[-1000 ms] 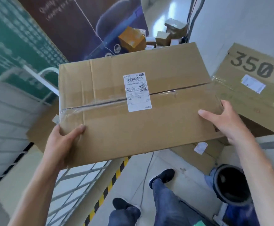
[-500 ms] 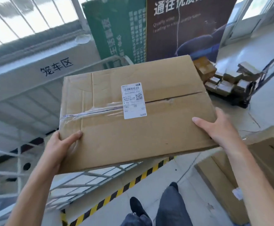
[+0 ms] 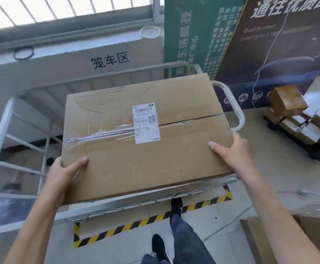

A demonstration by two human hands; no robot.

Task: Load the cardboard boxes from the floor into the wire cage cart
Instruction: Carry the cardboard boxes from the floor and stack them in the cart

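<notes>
At the far left stands the wire cage cart [image 3: 1,130], its white tubular frame and cross bars open at the top, set against a grey wall [image 3: 60,77] painted with black characters. The left hand [image 3: 63,172] grasps the near left corner of the cardboard box [image 3: 136,168]: the thumb lies flat on the top face and the fingers are hidden beneath the edge. The box is held level in the air above the cart's opening, its near edge over the cart's front rail; it does not appear to rest on anything. Clear tape [image 3: 98,136] runs along its centre seam, and a white shipping label [image 3: 145,122] sits across that seam. The right hand [image 3: 231,149] grips the box's right edge, thumb on top and the rest of the hand wrapped down the side. Below the box, black-and-yellow floor tape [image 3: 151,220] marks the tiles, and the person's dark shoes and trouser legs show beside it. Behind, a green poster [image 3: 193,35] and a dark poster [image 3: 279,44] lean on the wall. To the right, small parcels [image 3: 287,100] are piled on a low trolley, and another cardboard box [image 3: 266,242] lies on the floor at the bottom right.
</notes>
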